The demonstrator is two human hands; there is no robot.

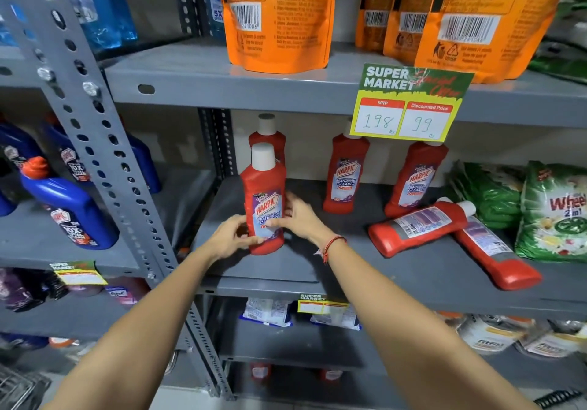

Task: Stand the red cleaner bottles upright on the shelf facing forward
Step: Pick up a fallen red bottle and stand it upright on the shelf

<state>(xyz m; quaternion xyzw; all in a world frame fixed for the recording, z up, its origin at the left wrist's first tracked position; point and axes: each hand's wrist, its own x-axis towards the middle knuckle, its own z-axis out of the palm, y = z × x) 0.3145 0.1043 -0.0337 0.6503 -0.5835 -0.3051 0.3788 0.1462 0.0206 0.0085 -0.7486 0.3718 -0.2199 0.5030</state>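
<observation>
Head view: a price card hides two rear bottles' caps. Both hands, left and right, grip the upright front bottle on the shelf; two bottles lie flat at right.

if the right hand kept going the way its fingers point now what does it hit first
The right hand points left and slightly back, fingers already against the front red bottle that both hands grip. That bottle is first; behind it stands another red bottle, though depth is unclear.
</observation>
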